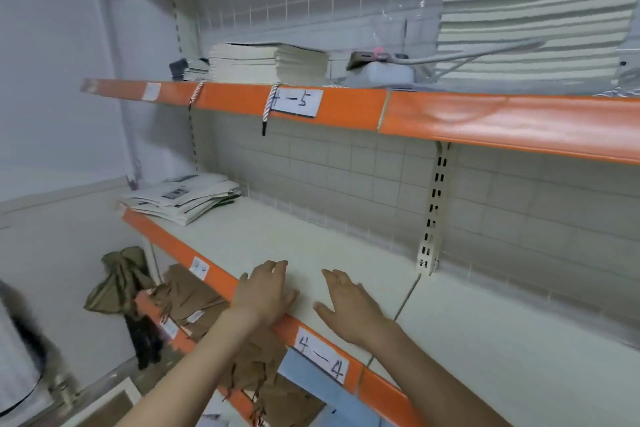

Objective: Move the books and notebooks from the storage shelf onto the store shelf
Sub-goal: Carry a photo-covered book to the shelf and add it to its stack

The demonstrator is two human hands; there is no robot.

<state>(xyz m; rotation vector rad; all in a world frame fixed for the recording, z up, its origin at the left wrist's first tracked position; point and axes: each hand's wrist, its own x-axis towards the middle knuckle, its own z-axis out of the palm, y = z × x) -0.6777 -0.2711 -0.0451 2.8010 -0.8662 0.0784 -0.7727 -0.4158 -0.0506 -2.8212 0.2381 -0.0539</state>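
Empty hands over the front edge of the 4-4 shelf

Left hand and right hand hover flat, fingers straight, holding nothing; the loose notebook pile at the shelf far-left corner overhangs the edge and could slide off if bumped.

My picture is bright and even, with soft light and hardly any shadows. The orange shelf edge up top shines a bit with glare. Lines bend near the sides. The whole picture looks smeary, and the dark thing at bottom left is very blurry.
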